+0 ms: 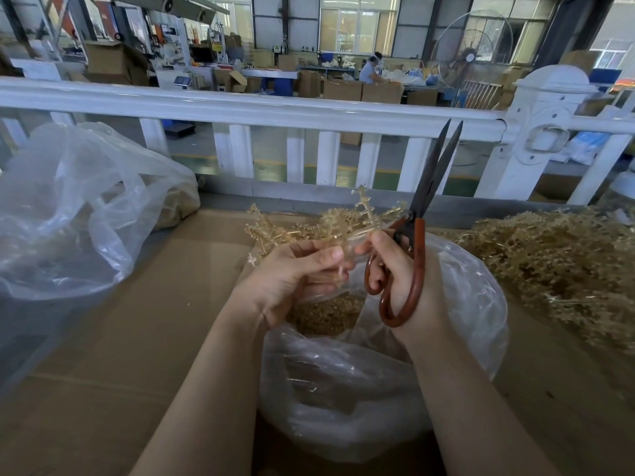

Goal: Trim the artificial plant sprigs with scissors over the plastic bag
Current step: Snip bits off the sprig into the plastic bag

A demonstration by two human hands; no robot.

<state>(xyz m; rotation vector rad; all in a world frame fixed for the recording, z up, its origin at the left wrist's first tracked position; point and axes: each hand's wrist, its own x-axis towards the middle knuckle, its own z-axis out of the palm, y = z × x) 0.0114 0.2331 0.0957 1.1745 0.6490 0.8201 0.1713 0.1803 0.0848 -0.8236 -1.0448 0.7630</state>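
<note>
Golden artificial sprig (366,214) at frame centre, pinched by left hand (292,276) over open plastic bag (457,304) of trimmings, right hand (398,269) gripping red-handled scissors (417,235), blades slightly parted and upright, cardboard-covered table (137,321), sprig pile (556,255) right, white railing (240,108), factory hall behind.

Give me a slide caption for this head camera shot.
Left hand holds a sprig over the plastic bag; right hand grips scissors.
</note>
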